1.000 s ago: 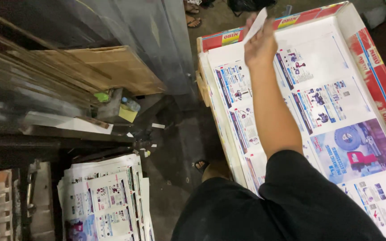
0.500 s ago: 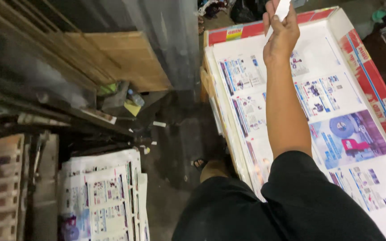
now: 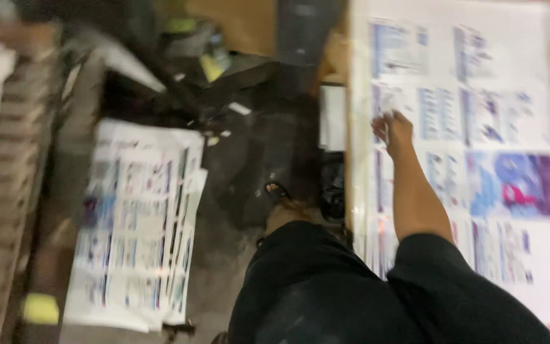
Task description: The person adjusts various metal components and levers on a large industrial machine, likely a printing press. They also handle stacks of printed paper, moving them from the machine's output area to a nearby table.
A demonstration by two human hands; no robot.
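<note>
My right hand (image 3: 393,129) is closed w/ fingers curled, pinching a small white slip (image 3: 384,107) against the printed sheet (image 3: 479,127) under it, prob. to hold it flat. Blurry. Left hand not visible. Sheet stack (image 3: 138,223) lies far left on floor.

open: printed sheet (image 3: 479,127) around right hand (image 3: 393,127) | blocked: cluttered floor left, paper stack (image 3: 138,216)

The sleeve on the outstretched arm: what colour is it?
Black sleeve, plain as far as the blurred head view shows; the right hand rests on printed sheets.
</note>
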